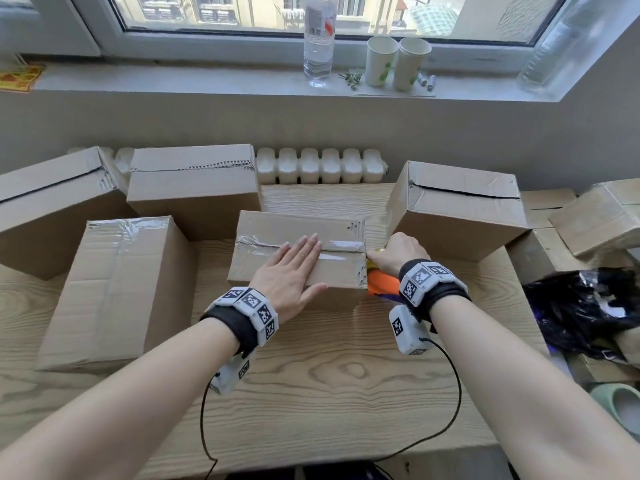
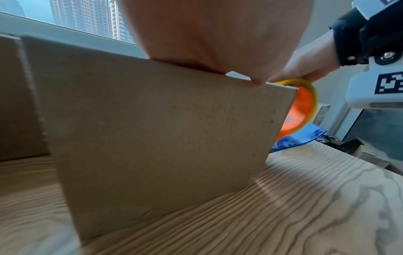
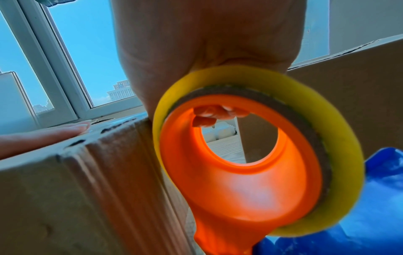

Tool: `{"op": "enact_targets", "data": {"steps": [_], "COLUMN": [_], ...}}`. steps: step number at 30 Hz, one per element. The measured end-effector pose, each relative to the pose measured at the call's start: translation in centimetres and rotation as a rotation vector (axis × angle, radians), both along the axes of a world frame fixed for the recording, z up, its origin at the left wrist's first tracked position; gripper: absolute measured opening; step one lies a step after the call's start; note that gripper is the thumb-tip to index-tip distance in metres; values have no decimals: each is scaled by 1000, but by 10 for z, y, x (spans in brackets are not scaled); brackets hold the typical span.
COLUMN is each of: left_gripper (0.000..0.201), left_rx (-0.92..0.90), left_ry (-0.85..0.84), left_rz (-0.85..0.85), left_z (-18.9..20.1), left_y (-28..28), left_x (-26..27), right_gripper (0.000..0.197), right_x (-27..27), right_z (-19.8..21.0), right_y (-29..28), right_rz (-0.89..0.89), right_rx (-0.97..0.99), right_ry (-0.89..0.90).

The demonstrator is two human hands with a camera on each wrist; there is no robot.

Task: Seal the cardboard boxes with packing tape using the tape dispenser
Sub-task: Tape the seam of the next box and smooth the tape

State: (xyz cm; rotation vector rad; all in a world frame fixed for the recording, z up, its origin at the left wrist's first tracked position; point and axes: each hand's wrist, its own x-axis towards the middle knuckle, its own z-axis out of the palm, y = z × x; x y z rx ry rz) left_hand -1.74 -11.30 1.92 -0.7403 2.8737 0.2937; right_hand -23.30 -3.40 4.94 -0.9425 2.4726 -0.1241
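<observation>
The small brown cardboard box (image 1: 298, 251) is sitting mid-table (image 1: 329, 382) with clear packing tape (image 1: 341, 244) lying along its top seam; your left hand (image 1: 289, 271) is pressing flat on the lid, fingers straight; your right hand (image 1: 398, 254) is gripping the orange plastic tape dispenser with its yellow roll (image 3: 257, 155) at the box's right edge, fingers curled through the core; the strip looks about ready for turning down the side and cutting; if you are pulling at a slant, the tape may be wrinkling or tearing unevenly, and easing your left hand's pressure could be letting the box slide toward the taller brown box (image 1: 457, 209) just beside it.
</observation>
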Motion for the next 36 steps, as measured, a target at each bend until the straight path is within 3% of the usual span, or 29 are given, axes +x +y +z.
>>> {"op": "enact_targets", "data": {"steps": [15,22,28,34,36], "left_gripper": [79,89,92,86,85], "left_rx": [-7,-35,-21,-34,-39], "left_ry": [44,44,50,5,-8], "left_rz": [-141,-177,-175,-177,-181], "left_z": [0,-2,3,0,0], "left_y": [15,17,14,14,13], "left_x": [-54,-69,-66,-67,-66], "right_gripper": [44,43,57,28,29], "right_x": [-1,-9,-39,-60,-64], "right_z": [-2,-3,5,18,21], "right_y": [-2,0,18,24,26], "right_rz": [-18,16,-16,-17,-11], "right_rx": [-14,-25,-66,-150,-162], "right_ry": [-8,-60,-298,-496,-503]}}
